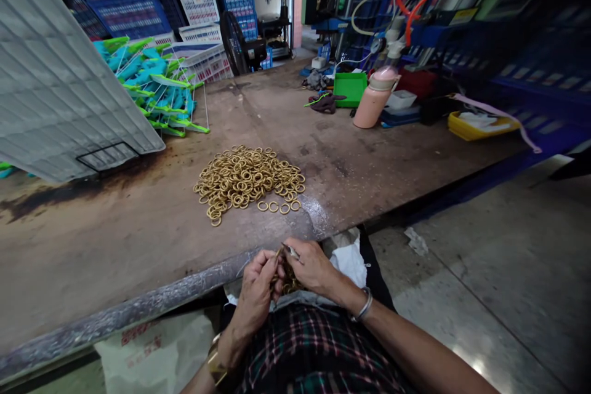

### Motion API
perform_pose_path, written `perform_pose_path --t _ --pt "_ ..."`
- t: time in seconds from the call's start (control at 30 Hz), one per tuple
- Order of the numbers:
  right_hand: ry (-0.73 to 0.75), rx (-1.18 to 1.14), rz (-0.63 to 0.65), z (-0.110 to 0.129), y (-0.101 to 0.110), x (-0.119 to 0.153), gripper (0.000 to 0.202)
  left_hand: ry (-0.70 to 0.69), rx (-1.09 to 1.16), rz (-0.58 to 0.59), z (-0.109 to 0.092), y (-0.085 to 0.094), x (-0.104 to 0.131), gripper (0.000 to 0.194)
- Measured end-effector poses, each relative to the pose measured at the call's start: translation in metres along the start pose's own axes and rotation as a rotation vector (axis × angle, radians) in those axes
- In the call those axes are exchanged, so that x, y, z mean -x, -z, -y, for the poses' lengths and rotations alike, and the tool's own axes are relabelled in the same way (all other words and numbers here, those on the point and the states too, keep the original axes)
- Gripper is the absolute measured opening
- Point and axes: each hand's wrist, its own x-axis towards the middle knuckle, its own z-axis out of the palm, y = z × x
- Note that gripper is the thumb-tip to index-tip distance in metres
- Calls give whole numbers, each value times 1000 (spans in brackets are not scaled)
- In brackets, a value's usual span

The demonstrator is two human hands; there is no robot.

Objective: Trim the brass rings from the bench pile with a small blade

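Left hand (260,280): fingertips pinching a ring (278,252).
Right hand (310,265): closed around a small tool (290,252), its tip at the ring.
Ring position: between the hands, near the table (152,246) edge.
Pile (249,178): brass-coloured rings, on the table.
Bottle (372,101): pink, beside the green tray (349,89).
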Motion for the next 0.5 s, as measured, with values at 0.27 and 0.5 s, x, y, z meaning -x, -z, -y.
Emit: perform_pose_path --t 0.27,0.5 --pt "38 272 129 2 -1 9 16 -47 -67 -27 6 0 -2 30" --pt "-68 389 164 11 0 5 19 -54 -128 -33 -2 0 2 34"
